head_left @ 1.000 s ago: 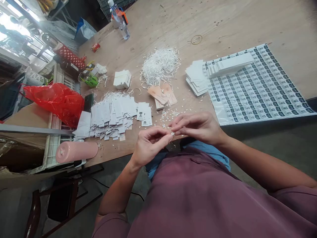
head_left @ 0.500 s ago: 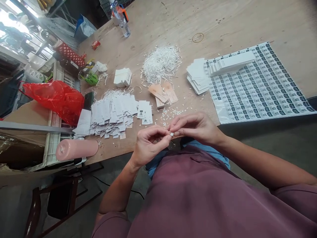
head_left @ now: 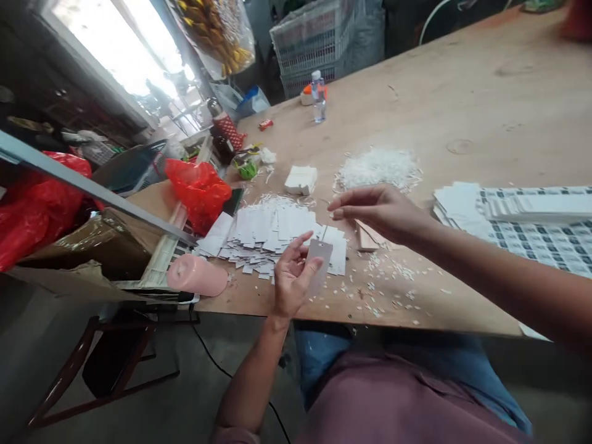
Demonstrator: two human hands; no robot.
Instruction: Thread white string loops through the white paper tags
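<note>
Grey card tag (head_left: 319, 259), punched near its top edge, stands slightly tilted in your left hand (head_left: 290, 283), thumb across its face and fingers behind, above the near side of the wooden table (head_left: 462, 98). Your right hand (head_left: 388, 213) hangs higher and to the right, thumb and forefinger pinched on a small pale bit (head_left: 332, 214). Handling, as judged: set the thumb low so the hole is free, press too lightly to crease the card, and brace the left wrist while the right fingertips work. Mind the white tag pile (head_left: 266, 228) behind your left fingers. Unclear: what the pale bit is; whether the thin dark line (head_left: 325, 232) above the hole is cord or a card's edge. Right forearm partly hides the peach cards (head_left: 367, 237); the printed sheet (head_left: 518, 243) is cut off at right.
</note>
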